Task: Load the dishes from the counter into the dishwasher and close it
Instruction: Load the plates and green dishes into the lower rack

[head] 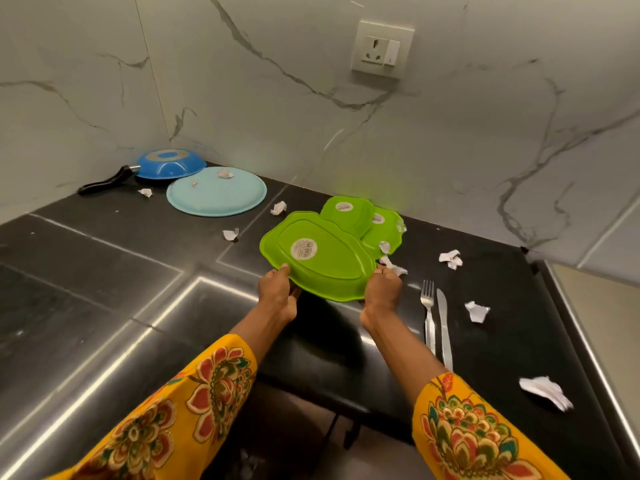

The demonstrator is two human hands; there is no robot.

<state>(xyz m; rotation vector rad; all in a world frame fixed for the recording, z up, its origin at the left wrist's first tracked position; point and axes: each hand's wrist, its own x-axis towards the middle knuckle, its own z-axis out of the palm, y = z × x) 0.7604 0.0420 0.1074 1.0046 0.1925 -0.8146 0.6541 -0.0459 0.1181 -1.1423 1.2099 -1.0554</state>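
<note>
Both hands hold the same green tray [325, 258], which is turned bottom-up and tilted, its near edge raised above the black table [491, 334]. Left hand [278, 296] takes a grip on the tray's near-left rim, thumb lying on top and the fingers curled beneath. Right hand [381, 294] takes a grip on the near-right rim in the same way, thumb on top. A round white sticker sits on the tray's underside, left of centre.

At 1 o'clock from the tray, just behind it and partly covered by its far edge, lie two green bowls [349, 214], also bottom-up, each with a small label; whether the tray touches them cannot be told. At 10 o'clock, well apart, a light blue plate [216, 195] lies flat with two paper scraps on it. Beyond the plate, in the far-left corner against the marble wall [450, 140], a blue frying pan [169, 164] rests upside down, its black handle pointing toward 8 o'clock.

At 4 o'clock from the tray a fork [428, 313] and a knife [444, 327] lie side by side, handles toward the person. Crumpled paper scraps [477, 311] are scattered over the table around the dishes. A wall socket [381, 50] sits on the wall at 12 o'clock. Yellow flowered sleeves [464, 434] cover both forearms.
</note>
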